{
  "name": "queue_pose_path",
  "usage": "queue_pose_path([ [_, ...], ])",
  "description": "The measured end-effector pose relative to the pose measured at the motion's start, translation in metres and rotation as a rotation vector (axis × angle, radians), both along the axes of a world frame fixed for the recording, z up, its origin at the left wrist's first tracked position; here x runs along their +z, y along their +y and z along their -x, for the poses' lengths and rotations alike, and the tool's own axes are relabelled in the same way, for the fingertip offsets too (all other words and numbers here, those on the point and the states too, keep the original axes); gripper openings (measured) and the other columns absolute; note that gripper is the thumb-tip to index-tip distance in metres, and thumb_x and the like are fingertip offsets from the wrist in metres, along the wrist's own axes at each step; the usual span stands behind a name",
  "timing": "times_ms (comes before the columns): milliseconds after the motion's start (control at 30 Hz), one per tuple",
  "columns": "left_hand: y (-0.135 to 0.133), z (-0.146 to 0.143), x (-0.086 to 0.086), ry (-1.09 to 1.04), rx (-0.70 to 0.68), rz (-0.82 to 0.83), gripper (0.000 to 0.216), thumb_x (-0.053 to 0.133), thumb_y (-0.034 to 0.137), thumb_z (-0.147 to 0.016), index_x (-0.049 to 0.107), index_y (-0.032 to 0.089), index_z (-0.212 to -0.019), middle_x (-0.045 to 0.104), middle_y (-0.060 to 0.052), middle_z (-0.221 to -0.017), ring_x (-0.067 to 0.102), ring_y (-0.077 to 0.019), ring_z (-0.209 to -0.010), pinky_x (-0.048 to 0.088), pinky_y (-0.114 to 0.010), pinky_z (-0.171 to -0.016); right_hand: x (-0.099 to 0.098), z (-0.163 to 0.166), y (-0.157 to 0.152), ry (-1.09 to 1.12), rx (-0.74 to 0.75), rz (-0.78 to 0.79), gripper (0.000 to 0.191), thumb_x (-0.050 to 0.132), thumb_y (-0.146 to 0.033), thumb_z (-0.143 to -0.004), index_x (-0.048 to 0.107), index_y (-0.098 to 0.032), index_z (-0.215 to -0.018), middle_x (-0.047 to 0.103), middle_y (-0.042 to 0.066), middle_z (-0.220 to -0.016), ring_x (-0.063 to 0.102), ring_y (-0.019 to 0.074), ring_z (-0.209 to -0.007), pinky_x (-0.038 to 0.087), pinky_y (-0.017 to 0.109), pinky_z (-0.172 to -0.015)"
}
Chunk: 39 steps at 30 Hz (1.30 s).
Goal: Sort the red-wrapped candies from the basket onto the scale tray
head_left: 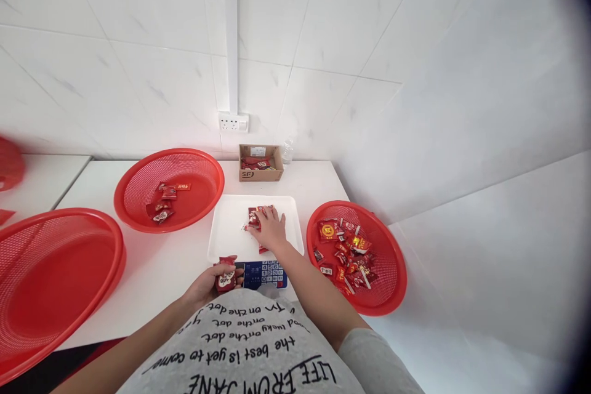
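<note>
My left hand (208,282) is closed around a dark red snack packet (226,281) with white lettering, just left of the scale's blue keypad (265,274). On the scale's white tray (231,240), my right hand (269,229) rests with its fingers apart over several red packets (253,217). My palm and fingers partly cover them. A corner of another red packet (263,249) shows below that hand, near the tray's front edge.
A red basket (396,271) of mixed red packets stands at the right. Another basket (125,194) at the back left holds several packets; a third (113,271) sits at front left. Behind the scale is a small cardboard box (261,176) with red packets, near the wall.
</note>
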<state>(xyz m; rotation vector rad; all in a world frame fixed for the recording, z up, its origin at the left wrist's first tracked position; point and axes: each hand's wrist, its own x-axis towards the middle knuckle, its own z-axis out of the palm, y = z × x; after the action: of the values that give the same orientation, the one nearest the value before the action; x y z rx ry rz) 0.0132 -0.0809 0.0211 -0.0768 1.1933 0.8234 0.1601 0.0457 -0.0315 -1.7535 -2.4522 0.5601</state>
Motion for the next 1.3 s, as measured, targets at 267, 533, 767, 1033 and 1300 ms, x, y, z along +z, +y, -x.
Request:
queue_pose_path([
  [267, 0.000, -0.002, -0.002, -0.007, -0.021, -0.004, 0.049, 0.045, 0.004, -0.080, 0.039, 0.014, -0.127, 0.066, -0.006, -0.066, 0.065, -0.0169, -0.054, 0.053, -0.025, -0.053, -0.007, -0.009, -0.017, 0.113, -0.054, -0.129, 0.053, 0.050, -0.051, -0.081, 0.046, -0.024, -0.126, 0.037, 0.011, -0.139, 0.020, 0.0286, -0.133, 0.013, 0.053, -0.104],
  [533, 0.001, -0.001, -0.004, -0.010, -0.021, 0.000, 0.048, 0.047, 0.005, -0.078, 0.039, 0.013, -0.125, 0.066, -0.007, -0.068, 0.065, -0.0174, -0.056, 0.053, -0.026, -0.054, -0.005, -0.035, -0.059, 0.236, -0.146, -0.238, 0.039, 0.051, -0.043, -0.082, 0.055, -0.021, -0.113, 0.057, 0.010, -0.115, 0.046, 0.0253, -0.110, 0.028, 0.041, -0.093],
  [767, 0.000, 0.001, -0.024, -0.043, -0.056, -0.028, 0.051, 0.052, 0.007, -0.075, 0.040, 0.015, -0.124, 0.067, -0.008, -0.076, 0.066, -0.0183, -0.059, 0.053, -0.028, -0.057, -0.004, -0.029, -0.074, 0.284, -0.123, -0.107, 0.033, 0.051, -0.034, -0.084, 0.055, -0.021, -0.114, 0.064, 0.007, -0.106, 0.052, 0.0247, -0.100, 0.033, 0.038, -0.086],
  [1033, 0.007, -0.012, -0.003, 0.120, -0.181, -0.237, 0.060, 0.066, 0.012, -0.064, 0.044, 0.022, -0.119, 0.062, -0.004, -0.090, 0.064, -0.0184, -0.071, 0.053, -0.033, -0.064, 0.021, -0.025, -0.088, 0.885, -0.331, 0.107, 0.039, 0.053, -0.041, -0.080, 0.055, -0.020, -0.113, 0.057, 0.010, -0.114, 0.053, 0.0227, -0.103, 0.044, 0.038, -0.083],
  [1300, 0.021, -0.043, 0.017, 0.876, -0.724, -1.160, 0.053, 0.062, 0.018, -0.069, 0.054, 0.025, -0.121, 0.049, -0.010, -0.129, 0.042, -0.0289, -0.121, 0.028, -0.043, -0.106, 0.060, -0.018, -0.103, 1.656, -0.520, 1.115, 0.068, 0.027, -0.075, -0.077, 0.054, -0.022, -0.108, 0.067, 0.008, -0.091, 0.063, 0.0223, -0.087, 0.050, 0.036, -0.070],
])
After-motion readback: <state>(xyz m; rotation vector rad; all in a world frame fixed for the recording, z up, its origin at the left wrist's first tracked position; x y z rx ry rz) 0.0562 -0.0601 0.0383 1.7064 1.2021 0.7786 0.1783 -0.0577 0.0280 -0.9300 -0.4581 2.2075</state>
